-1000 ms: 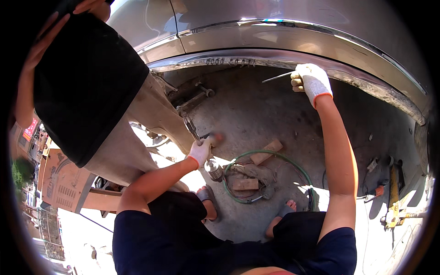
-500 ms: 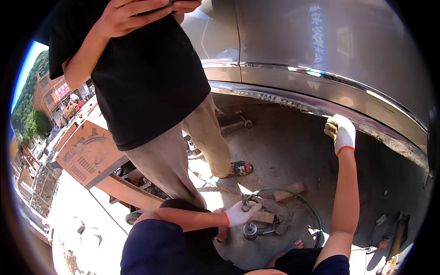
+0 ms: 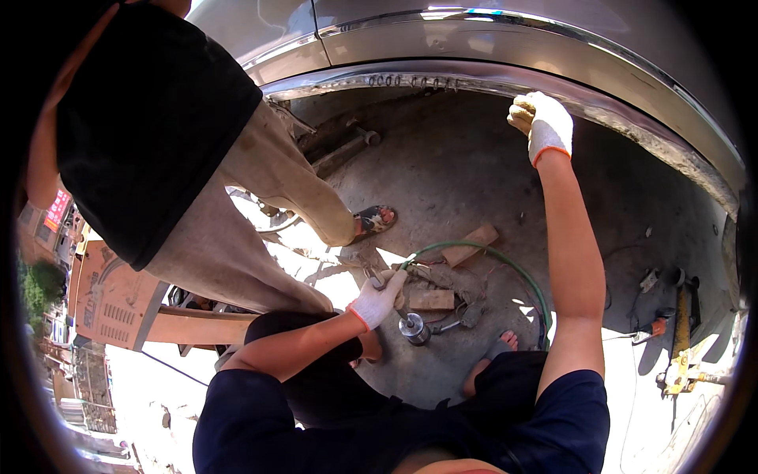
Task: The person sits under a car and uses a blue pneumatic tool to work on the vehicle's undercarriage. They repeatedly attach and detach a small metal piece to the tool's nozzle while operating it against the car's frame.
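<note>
My left hand [image 3: 380,300], in a white glove with an orange cuff, is closed on a metal tool [image 3: 377,278] joined to a green cable [image 3: 505,257]. Just below that hand is a silver metal cylinder [image 3: 414,329]; whether it belongs to the held tool I cannot tell. My gloved right hand [image 3: 545,122] is raised to the lower edge of a car's sill [image 3: 489,79], fingers curled in. Anything inside that hand is too small or hidden to make out. Several small rings [image 3: 410,81] stand in a row along the sill, left of the hand.
Close on my left stands another person in a black shirt [image 3: 158,126]. Wooden blocks [image 3: 470,244] lie on the concrete floor between my hands. An orange machine [image 3: 110,296] is behind that person. A yellow metal tool [image 3: 681,347] lies at the right.
My view has swung, so the car and the other person appear higher and further left. My left hand keeps its grip on the tool; my right hand stays by the sill.
</note>
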{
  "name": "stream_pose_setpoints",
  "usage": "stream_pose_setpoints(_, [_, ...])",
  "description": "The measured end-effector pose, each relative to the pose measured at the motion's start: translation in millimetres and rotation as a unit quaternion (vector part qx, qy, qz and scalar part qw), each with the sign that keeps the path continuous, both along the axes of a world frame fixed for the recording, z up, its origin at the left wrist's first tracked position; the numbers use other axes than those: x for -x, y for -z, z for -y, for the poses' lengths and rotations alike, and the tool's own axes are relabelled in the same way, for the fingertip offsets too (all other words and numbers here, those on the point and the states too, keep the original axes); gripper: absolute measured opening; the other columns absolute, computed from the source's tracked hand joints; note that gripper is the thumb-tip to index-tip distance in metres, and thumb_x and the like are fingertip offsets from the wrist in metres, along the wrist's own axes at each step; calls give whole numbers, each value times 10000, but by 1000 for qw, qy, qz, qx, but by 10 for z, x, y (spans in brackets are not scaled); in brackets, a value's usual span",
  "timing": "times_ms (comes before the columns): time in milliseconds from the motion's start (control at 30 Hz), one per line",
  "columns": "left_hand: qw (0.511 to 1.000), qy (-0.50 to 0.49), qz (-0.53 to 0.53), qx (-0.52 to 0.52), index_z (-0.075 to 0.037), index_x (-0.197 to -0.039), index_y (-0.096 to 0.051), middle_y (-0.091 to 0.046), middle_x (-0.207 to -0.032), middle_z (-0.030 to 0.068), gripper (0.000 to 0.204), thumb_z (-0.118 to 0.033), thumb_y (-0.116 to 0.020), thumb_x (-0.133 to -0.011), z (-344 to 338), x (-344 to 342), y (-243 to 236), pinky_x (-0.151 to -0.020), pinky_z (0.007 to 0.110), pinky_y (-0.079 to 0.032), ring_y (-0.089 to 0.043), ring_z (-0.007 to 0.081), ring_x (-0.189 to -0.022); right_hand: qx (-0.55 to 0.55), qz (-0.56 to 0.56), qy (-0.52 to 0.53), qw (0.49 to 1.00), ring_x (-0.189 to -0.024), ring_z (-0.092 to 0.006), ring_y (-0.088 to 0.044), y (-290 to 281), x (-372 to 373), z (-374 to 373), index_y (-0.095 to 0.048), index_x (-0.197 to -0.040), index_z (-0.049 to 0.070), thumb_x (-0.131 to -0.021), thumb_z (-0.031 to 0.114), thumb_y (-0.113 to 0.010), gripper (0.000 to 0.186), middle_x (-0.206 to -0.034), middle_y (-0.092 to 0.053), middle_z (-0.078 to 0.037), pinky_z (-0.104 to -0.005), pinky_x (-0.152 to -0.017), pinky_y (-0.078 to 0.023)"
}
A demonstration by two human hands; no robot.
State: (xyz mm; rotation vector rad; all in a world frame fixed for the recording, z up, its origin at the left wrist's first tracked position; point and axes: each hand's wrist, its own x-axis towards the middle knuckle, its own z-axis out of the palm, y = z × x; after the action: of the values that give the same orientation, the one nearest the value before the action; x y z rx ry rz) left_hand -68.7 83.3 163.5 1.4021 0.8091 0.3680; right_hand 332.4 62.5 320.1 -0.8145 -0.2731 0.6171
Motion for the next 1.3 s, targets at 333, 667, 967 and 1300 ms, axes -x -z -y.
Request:
stream_pose_setpoints(333, [1000, 27, -4, 3, -59, -775, -544, -500, -623, -19, 350, -269, -542, -1055, 108, 50, -34, -567, 265, -381, -479, 84, -583, 48, -19, -33, 998, -755, -243, -689, 213, 106, -267, -567, -1074, -27, -1071, 174, -458, 230, -953, -681, -146, -365, -713, -627])
stream_pose_setpoints(667, [997, 54, -43, -20, -72, -741, -479, -498, -630, 8, 363, -238, -510, -1063, 121, 22, -33, -554, 283, -381, -470, 108, -574, 97, 10, -43, 994, -570, -159, -589, 138, 133, -453, -550, -1025, -30, -1020, 141, -536, 171, -851, -673, -134, -280, -516, -529])
stream_pose_setpoints(967, [999, 28, -23, 1, -59, -763, -522, -496, -632, -7, 355, -263, -533, -1053, 25, 103, -63, -569, 267, -386, -481, 87, -590, -18, -88, 34, 995, -668, -195, -637, 147, 189, -420, -533, -1058, -29, -1037, 118, -463, 164, -830, -629, -106, -323, -616, -594])
stream_pose_setpoints(1300, [999, 16, -34, 15, -63, -796, -531, -523, -635, -2, 352, -305, -537, -1051, -13, 167, -76, -575, 264, -399, -482, 82, -583, 112, 42, -47, 992, -695, -189, -638, 46, 203, -408, -489, -1145, 12, -1085, 214, -422, 221, -890, -650, -125, -297, -596, -575])
